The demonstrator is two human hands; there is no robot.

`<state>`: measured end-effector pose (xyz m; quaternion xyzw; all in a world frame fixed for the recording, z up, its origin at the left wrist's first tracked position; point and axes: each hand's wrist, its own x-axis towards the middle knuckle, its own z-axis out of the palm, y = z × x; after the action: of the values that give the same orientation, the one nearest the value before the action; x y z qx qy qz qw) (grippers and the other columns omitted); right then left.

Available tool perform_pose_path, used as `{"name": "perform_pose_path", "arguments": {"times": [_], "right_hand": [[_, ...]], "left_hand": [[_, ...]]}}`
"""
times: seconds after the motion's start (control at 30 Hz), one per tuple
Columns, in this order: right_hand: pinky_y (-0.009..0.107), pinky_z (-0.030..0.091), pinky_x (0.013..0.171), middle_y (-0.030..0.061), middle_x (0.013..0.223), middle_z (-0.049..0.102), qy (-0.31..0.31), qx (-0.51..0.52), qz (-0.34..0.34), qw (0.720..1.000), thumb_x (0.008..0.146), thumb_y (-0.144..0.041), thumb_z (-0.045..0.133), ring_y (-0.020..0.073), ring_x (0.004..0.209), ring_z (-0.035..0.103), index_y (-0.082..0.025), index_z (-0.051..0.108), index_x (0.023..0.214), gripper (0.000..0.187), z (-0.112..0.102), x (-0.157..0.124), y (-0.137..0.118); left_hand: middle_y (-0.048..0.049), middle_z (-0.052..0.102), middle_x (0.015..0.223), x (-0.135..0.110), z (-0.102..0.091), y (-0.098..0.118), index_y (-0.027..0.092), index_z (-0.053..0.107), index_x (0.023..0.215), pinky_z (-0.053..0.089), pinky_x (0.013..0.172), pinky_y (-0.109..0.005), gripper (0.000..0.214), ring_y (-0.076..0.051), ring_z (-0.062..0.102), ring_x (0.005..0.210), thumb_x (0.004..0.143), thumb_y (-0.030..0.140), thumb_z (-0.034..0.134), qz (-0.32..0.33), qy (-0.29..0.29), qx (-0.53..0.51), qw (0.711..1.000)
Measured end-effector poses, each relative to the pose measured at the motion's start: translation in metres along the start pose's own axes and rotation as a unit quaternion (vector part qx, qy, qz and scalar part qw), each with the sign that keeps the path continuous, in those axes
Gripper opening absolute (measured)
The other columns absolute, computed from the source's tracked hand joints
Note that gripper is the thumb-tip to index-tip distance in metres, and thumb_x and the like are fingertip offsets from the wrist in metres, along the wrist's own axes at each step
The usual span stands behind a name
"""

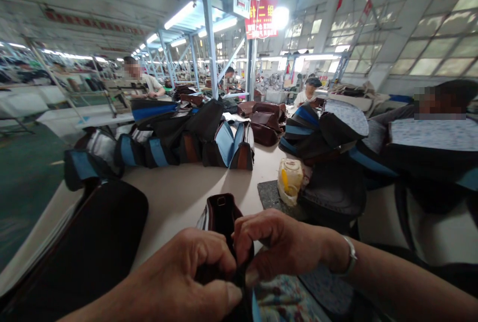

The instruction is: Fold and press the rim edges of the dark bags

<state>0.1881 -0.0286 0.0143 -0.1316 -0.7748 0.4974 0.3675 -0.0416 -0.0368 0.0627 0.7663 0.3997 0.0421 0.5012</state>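
Both my hands meet at the near edge of the table on a dark brown bag [221,207], whose open end shows a small metal fitting. My left hand [186,272] pinches the bag's dark edge between thumb and bent fingers. Close beside it, my right hand [276,242], with a bracelet at the wrist, pinches the same edge from the right. The fingertips almost touch, and the exact spot they grip is partly hidden. Flowered fabric [295,294] and a strip of light blue show below my right hand.
A large black bag piece [115,222] lies at left. A row of black bags with blue panels [160,152] stands across the table [168,197]. Behind my right hand is a whitish plastic container [290,177] on a dark slab [267,197]. More bags pile up right; several people work beyond.
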Motion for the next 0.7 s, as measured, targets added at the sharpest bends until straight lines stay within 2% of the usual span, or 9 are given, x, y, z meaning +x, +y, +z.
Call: {"name": "perform_pose_path", "arguments": {"times": [0.1, 0.23, 0.37, 0.47, 0.57, 0.63, 0.7], "right_hand": [[0.023, 0.049, 0.072, 0.0036, 0.085, 0.062, 0.007, -0.006, -0.003, 1.0, 0.084, -0.031, 0.082, 0.0111, 0.076, 0.059, -0.01, 0.068, 0.087, 0.026, 0.001, -0.002, 0.0], [0.022, 0.046, 0.067, 0.0023, 0.082, 0.061, 0.032, -0.052, -0.008, 0.998, 0.087, -0.024, 0.076, 0.0101, 0.072, 0.056, -0.012, 0.065, 0.087, 0.016, 0.006, -0.005, -0.001], [0.023, 0.044, 0.066, 0.0024, 0.08, 0.058, 0.061, -0.161, -0.031, 0.985, 0.095, -0.026, 0.065, 0.0113, 0.071, 0.053, -0.015, 0.06, 0.087, 0.014, 0.016, -0.011, -0.005], [0.024, 0.041, 0.063, 0.004, 0.081, 0.057, 0.076, -0.267, -0.044, 0.96, 0.098, -0.025, 0.054, 0.0133, 0.071, 0.051, -0.017, 0.056, 0.089, 0.012, 0.024, -0.015, -0.006], [0.028, 0.037, 0.059, 0.0045, 0.077, 0.055, 0.082, -0.392, -0.085, 0.913, 0.092, -0.016, 0.047, 0.0159, 0.066, 0.047, -0.017, 0.053, 0.093, 0.006, 0.032, -0.018, -0.002], [0.03, 0.036, 0.058, 0.0054, 0.076, 0.056, 0.077, -0.453, -0.109, 0.882, 0.085, -0.011, 0.044, 0.0177, 0.066, 0.046, -0.016, 0.051, 0.096, 0.014, 0.035, -0.02, 0.001], [0.03, 0.038, 0.059, 0.0062, 0.077, 0.057, 0.076, -0.471, -0.106, 0.872, 0.082, -0.008, 0.043, 0.0185, 0.067, 0.047, -0.015, 0.051, 0.098, 0.02, 0.038, -0.021, 0.002]], "left_hand": [[0.0036, 0.054, 0.069, 0.002, 0.004, 0.002, 0.02, 0.063, 0.071, 0.034, 0.056, -0.025, 0.025, -0.015, 0.048, 0.064, 0.078, 0.044, 0.065, -0.012, 0.023, 0.027, 0.999], [0.0023, 0.058, 0.071, 0.006, 0.008, 0.004, 0.02, 0.061, 0.068, 0.034, 0.058, -0.026, 0.016, -0.017, 0.054, 0.069, 0.076, 0.033, 0.057, -0.016, 0.046, 0.073, 0.996], [0.0002, 0.061, 0.073, 0.007, 0.01, 0.004, 0.02, 0.061, 0.069, 0.034, 0.059, -0.028, 0.02, -0.018, 0.058, 0.071, 0.081, 0.03, 0.048, 0.026, 0.044, 0.11, 0.993], [0.0001, 0.059, 0.068, 0.005, 0.012, 0.002, 0.02, 0.054, 0.065, 0.035, 0.058, -0.028, 0.023, -0.017, 0.057, 0.065, 0.083, 0.03, 0.045, 0.066, 0.066, 0.14, 0.986], [-0.0001, 0.058, 0.066, 0.004, 0.014, -0.001, 0.02, 0.049, 0.063, 0.035, 0.058, -0.027, 0.026, -0.015, 0.055, 0.062, 0.086, 0.03, 0.043, 0.098, 0.071, 0.163, 0.979], [-0.0008, 0.058, 0.065, 0.003, 0.015, -0.002, 0.02, 0.049, 0.062, 0.036, 0.058, -0.028, 0.028, -0.016, 0.054, 0.062, 0.087, 0.03, 0.043, 0.104, 0.074, 0.172, 0.977], [-0.001, 0.058, 0.065, 0.002, 0.014, -0.004, 0.02, 0.051, 0.062, 0.037, 0.058, -0.028, 0.027, -0.016, 0.055, 0.062, 0.086, 0.029, 0.044, 0.106, 0.082, 0.175, 0.975]]}}
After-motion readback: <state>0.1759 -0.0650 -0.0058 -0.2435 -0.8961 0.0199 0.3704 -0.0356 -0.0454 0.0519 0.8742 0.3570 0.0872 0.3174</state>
